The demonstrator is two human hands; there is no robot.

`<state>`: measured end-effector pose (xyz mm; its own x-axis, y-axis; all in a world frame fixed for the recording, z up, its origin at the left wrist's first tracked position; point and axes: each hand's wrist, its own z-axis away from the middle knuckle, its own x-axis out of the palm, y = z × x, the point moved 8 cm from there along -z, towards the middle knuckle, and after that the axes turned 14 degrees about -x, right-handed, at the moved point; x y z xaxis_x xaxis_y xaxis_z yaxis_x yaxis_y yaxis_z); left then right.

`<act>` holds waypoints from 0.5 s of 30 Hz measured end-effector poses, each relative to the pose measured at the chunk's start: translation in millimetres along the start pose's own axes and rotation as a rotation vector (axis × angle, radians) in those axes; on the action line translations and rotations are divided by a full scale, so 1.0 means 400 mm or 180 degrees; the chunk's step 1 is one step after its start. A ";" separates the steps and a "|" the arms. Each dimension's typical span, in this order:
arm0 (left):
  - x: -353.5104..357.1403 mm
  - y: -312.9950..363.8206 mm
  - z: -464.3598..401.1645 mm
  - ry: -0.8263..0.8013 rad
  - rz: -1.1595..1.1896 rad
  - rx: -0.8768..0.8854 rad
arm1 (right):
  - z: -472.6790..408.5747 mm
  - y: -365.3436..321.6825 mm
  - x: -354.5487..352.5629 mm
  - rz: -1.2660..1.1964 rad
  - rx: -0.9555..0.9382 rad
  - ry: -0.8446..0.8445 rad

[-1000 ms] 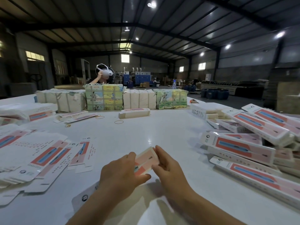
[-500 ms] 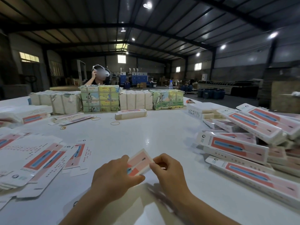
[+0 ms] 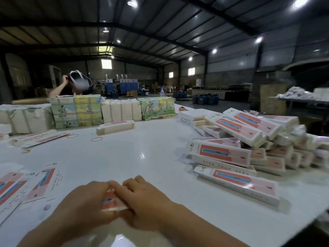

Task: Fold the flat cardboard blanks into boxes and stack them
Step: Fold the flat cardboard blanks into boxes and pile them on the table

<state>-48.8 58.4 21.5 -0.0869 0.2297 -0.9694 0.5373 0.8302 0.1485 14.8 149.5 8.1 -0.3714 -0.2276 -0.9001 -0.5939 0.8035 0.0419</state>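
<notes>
A white and pink cardboard blank (image 3: 111, 202) lies low over the near edge of the white table (image 3: 142, 154), mostly hidden between my hands. My left hand (image 3: 85, 205) grips its left side, fingers curled over it. My right hand (image 3: 142, 204) grips the right side, with fingertips meeting the left hand above the card. Flat printed blanks (image 3: 41, 184) lie spread at the left. A loose pile of folded long boxes (image 3: 236, 154) with pink and blue panels fills the right side. The picture is blurred by motion.
Wrapped bundles of blanks (image 3: 76, 111) line the far edge, with one folded box (image 3: 115, 127) and rubber bands (image 3: 96, 139) in front. A person (image 3: 71, 84) sits behind them with a headset. The table's right edge drops off near the box pile.
The blank's raised end has come down and my hands have closed together over it, fingertips now touching. The view has swung slightly to the right.
</notes>
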 end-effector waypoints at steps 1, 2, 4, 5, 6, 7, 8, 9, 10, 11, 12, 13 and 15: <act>-0.029 0.001 -0.002 0.0612 -0.0134 0.0142 | 0.004 0.018 -0.016 0.0176 0.0163 0.0078; -0.053 0.004 0.004 0.1152 -0.0205 0.0273 | 0.010 0.045 -0.041 0.0285 0.0409 0.0178; -0.079 -0.008 0.014 0.1769 -0.0082 0.0217 | 0.033 0.119 -0.126 0.0374 0.0966 0.0472; -0.076 -0.020 0.007 0.1834 0.0027 0.0124 | 0.048 0.161 -0.183 0.0435 0.1195 0.0621; -0.064 -0.031 -0.003 0.1719 0.0119 0.0007 | 0.065 0.202 -0.244 0.0556 0.1354 0.0737; -0.043 -0.041 -0.015 0.1581 0.0197 -0.0060 | 0.087 0.243 -0.311 0.0755 0.1468 0.0836; -0.018 -0.044 -0.025 0.1392 0.0242 -0.0102 | 0.115 0.283 -0.378 0.0998 0.1575 0.0939; 0.017 -0.046 -0.033 0.1212 0.0260 -0.0134 | 0.149 0.325 -0.444 0.1249 0.1693 0.1069; 0.049 -0.051 -0.039 0.1012 0.0342 -0.0236 | 0.188 0.366 -0.506 0.1481 0.1822 0.1198; 0.077 -0.057 -0.044 0.0872 0.0490 -0.0363 | 0.231 0.407 -0.559 0.1698 0.1977 0.1301; 0.098 -0.061 -0.046 0.0679 0.0677 -0.0499 | 0.278 0.444 -0.601 0.1902 0.2168 0.1361; 0.113 -0.061 -0.050 0.0542 0.0824 -0.0534 | 0.329 0.481 -0.631 0.2086 0.2408 0.1347; 0.127 -0.061 -0.057 0.0326 0.1024 -0.0601 | 0.440 0.556 -0.646 0.2334 0.3062 0.0913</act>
<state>-85.4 61.4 -27.0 -0.0276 0.5351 -0.8443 0.3876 0.7843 0.4844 104.6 483.8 173.8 -0.6090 0.4305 -0.6662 0.5386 0.8410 0.0511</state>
